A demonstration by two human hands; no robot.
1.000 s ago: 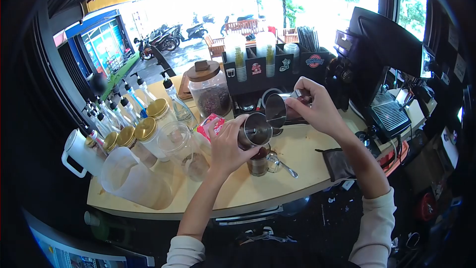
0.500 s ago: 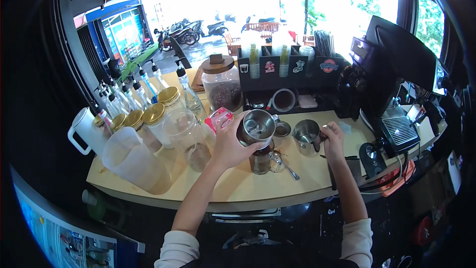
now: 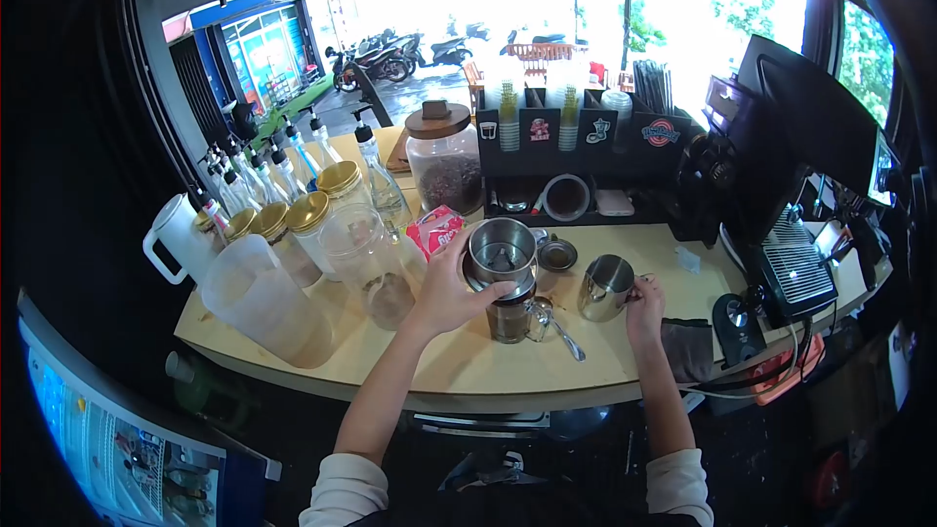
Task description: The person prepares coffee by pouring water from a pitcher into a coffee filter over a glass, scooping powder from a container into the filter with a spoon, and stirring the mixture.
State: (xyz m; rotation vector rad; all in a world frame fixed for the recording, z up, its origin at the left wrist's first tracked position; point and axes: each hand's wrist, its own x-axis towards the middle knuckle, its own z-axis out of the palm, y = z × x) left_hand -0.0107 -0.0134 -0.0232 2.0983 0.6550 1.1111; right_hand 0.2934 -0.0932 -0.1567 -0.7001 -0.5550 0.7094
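My left hand (image 3: 454, 288) is wrapped round the metal cup (image 3: 503, 249), which sits over a glass mug (image 3: 510, 320) holding something dark. My right hand (image 3: 644, 307) has its fingers closed on the handle of a metal pitcher (image 3: 605, 287), which stands on the counter to the right of the mug. A spoon (image 3: 566, 334) lies beside the mug. Behind it is a small round metal lid (image 3: 557, 254). A red and white packet (image 3: 435, 230) is just behind my left hand.
Clear plastic jugs (image 3: 268, 303), gold-lidded jars (image 3: 307, 213) and pump bottles (image 3: 381, 176) crowd the left. A wooden-lidded jar (image 3: 444, 161) and a black cup organizer (image 3: 586, 141) stand behind. At the right are a dark cloth (image 3: 687, 348) and a coffee machine (image 3: 793, 259).
The pitcher in my right hand was tilted over the metal cup and now stands on the counter. My left hand and the metal cup are now level over the mug. The view has shifted.
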